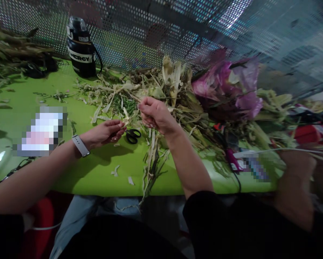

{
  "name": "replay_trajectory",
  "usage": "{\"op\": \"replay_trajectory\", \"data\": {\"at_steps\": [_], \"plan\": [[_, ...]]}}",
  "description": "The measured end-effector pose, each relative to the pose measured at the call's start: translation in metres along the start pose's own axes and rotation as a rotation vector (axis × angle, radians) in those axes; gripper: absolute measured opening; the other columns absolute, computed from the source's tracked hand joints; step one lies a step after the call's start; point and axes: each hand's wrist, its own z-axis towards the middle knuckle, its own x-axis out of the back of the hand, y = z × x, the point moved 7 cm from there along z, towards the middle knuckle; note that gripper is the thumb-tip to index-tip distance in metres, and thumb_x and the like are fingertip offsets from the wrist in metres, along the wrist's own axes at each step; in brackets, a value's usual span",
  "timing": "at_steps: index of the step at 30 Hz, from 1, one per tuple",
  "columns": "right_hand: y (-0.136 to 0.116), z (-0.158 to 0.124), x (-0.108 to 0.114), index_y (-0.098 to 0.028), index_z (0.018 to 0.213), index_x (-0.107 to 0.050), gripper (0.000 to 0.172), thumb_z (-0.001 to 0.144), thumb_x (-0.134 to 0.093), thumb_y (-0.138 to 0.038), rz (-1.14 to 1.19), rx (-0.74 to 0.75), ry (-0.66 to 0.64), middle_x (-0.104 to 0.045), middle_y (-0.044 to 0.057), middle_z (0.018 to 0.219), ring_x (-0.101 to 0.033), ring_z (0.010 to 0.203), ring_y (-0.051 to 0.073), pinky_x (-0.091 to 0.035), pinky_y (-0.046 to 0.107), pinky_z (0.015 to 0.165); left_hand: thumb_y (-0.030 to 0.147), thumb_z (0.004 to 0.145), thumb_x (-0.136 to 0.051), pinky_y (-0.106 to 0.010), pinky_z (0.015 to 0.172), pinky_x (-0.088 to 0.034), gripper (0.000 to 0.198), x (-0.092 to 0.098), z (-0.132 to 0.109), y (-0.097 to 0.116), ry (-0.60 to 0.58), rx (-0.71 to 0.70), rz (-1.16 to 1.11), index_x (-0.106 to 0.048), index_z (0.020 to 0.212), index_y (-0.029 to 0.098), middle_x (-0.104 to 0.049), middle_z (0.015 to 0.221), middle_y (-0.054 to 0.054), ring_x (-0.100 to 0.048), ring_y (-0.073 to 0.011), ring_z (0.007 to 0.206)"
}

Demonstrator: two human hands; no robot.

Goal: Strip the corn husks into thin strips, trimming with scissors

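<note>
My left hand (107, 132), with a white watch on the wrist, rests on the green table (29, 169). Its fingers are pinched on a pale strip of dried husk (124, 123). My right hand (153, 114) is raised a little and closed round a bundle of dried stalks (152, 158) that hangs down over the table's front edge. Black-handled scissors (133, 136) lie on the table between my two hands, just right of the left fingertips.
A heap of dried leaves and stalks (161, 86) fills the middle back. Pink-purple flowers (226, 90) lie to the right. A black bottle (82, 48) stands at the back left before a perforated metal screen. A co-worker's arm (298, 180) reaches in at right.
</note>
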Motion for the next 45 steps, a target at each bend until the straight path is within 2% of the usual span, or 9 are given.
{"op": "replay_trajectory", "data": {"at_steps": [4,9,17,24,28,31,33,36,45], "plan": [[-0.010,-0.006,-0.005,-0.021,0.102,-0.053,0.036,0.077,-0.073,-0.038,-0.376,0.077,-0.081,-0.042,-0.009,0.060,-0.037,0.050,0.007,-0.029,0.023,0.051,0.016,0.091,-0.057,-0.013,0.041,-0.030,0.010,0.000,0.000,0.004,0.005,-0.030,-0.021,-0.057,0.082,0.014,-0.046,0.062,0.003,-0.038,-0.0035,0.045],[-0.014,-0.010,-0.006,-0.020,0.103,-0.058,0.027,0.082,-0.066,-0.035,-0.731,0.096,-0.080,-0.041,-0.007,0.061,-0.035,0.053,0.009,-0.027,0.025,0.054,0.015,0.091,-0.056,-0.014,0.041,-0.030,0.013,0.000,0.000,0.006,0.036,-0.064,-0.027,-0.055,0.078,0.014,-0.044,0.059,0.003,-0.038,-0.0038,0.045],[-0.020,-0.011,-0.007,-0.018,0.102,-0.060,0.024,0.084,-0.065,-0.033,-0.870,0.146,-0.038,-0.053,0.000,0.077,-0.045,0.062,0.012,-0.031,0.026,0.060,0.013,0.091,-0.056,-0.014,0.043,-0.034,0.010,-0.001,0.000,0.006,-0.014,-0.080,-0.020,-0.059,0.082,0.012,-0.051,0.062,0.000,-0.044,-0.0040,0.046],[-0.023,-0.011,-0.010,-0.018,0.088,-0.063,0.014,0.087,-0.062,-0.032,-0.825,0.274,-0.079,-0.062,0.003,0.080,-0.051,0.071,0.014,-0.034,0.027,0.065,0.012,0.089,-0.058,-0.015,0.044,-0.036,0.005,-0.002,-0.001,0.007,-0.013,-0.097,-0.013,-0.061,0.085,0.011,-0.054,0.063,-0.001,-0.046,-0.0046,0.046],[-0.026,-0.014,-0.014,-0.018,0.083,-0.065,0.016,0.087,-0.063,-0.033,-0.734,0.322,-0.172,-0.063,0.003,0.080,-0.052,0.072,0.014,-0.036,0.028,0.067,0.015,0.089,-0.059,-0.016,0.044,-0.039,0.006,0.001,-0.001,0.007,0.006,-0.099,0.039,-0.061,0.084,0.012,-0.057,0.065,-0.001,-0.051,-0.0063,0.049],[-0.028,-0.019,-0.021,-0.018,0.082,-0.066,0.017,0.086,-0.065,-0.034,-0.698,0.360,-0.285,-0.061,0.002,0.081,-0.052,0.075,0.015,-0.038,0.028,0.070,0.017,0.091,-0.057,-0.018,0.047,-0.045,0.007,0.002,-0.001,0.008,-0.012,-0.101,0.120,-0.061,0.088,0.013,-0.065,0.077,-0.005,-0.062,-0.0103,0.060],[-0.026,-0.020,-0.025,-0.018,0.083,-0.066,0.016,0.086,-0.064,-0.033,-0.733,0.354,-0.336,-0.059,0.003,0.085,-0.053,0.079,0.015,-0.038,0.029,0.072,0.018,0.092,-0.055,-0.018,0.049,-0.048,0.008,0.003,-0.001,0.007,-0.014,-0.087,0.164,-0.061,0.091,0.013,-0.069,0.089,-0.008,-0.066,-0.0120,0.067],[-0.023,-0.018,-0.027,-0.016,0.082,-0.064,0.013,0.088,-0.060,-0.027,-0.853,0.327,-0.299,-0.059,0.005,0.088,-0.053,0.082,0.017,-0.037,0.029,0.073,0.019,0.093,-0.053,-0.019,0.047,-0.049,0.010,0.003,-0.001,0.006,-0.014,-0.061,0.215,-0.061,0.094,0.013,-0.070,0.099,-0.011,-0.067,-0.0125,0.066],[-0.014,-0.023,-0.037,-0.016,0.084,-0.062,0.007,0.087,-0.056,-0.018,-1.088,0.174,-0.348,-0.061,0.003,0.071,-0.045,0.062,0.012,-0.029,0.027,0.063,0.026,0.090,-0.060,-0.019,0.046,-0.046,0.014,-0.002,-0.005,0.004,-0.034,-0.009,0.278,-0.062,0.093,0.012,-0.068,0.096,-0.011,-0.067,-0.0139,0.069]]}}
